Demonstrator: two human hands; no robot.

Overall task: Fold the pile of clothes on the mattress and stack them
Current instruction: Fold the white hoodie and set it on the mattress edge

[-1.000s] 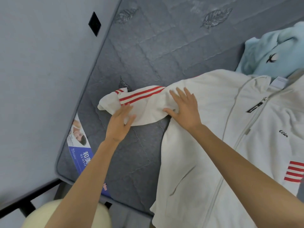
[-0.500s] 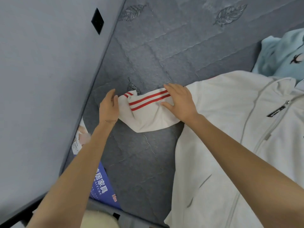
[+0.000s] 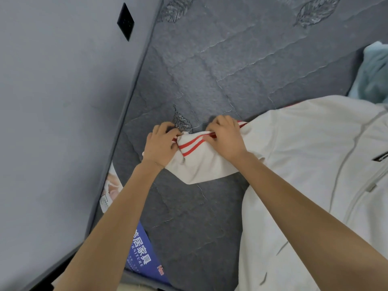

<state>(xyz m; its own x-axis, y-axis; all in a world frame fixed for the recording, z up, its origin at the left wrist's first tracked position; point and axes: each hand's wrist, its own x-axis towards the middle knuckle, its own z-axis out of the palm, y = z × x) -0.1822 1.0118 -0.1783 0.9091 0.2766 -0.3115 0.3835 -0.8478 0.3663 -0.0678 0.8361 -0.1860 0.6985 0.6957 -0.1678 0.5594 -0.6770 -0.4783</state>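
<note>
A white zip-up jacket [image 3: 304, 164] lies spread on the grey mattress [image 3: 220, 59], filling the right side of the view. Its left sleeve [image 3: 199, 162], with two red stripes, reaches out to the left. My left hand [image 3: 160, 143] grips the cuff end of that sleeve with curled fingers. My right hand [image 3: 225, 137] pinches the sleeve's far edge near the shoulder. The cloth between both hands is bunched up. A light blue garment [image 3: 375, 78] lies at the right edge, behind the jacket.
A grey wall [image 3: 63, 122] with a black square plate [image 3: 125, 21] runs along the mattress's left side. A blue and white printed label [image 3: 140, 253] covers the mattress's near left corner. Bare mattress lies beyond the sleeve.
Both hands went from lying flat on the sleeve to curling around it. The left hand slid to the cuff end, and the sleeve is now gathered between the hands.
</note>
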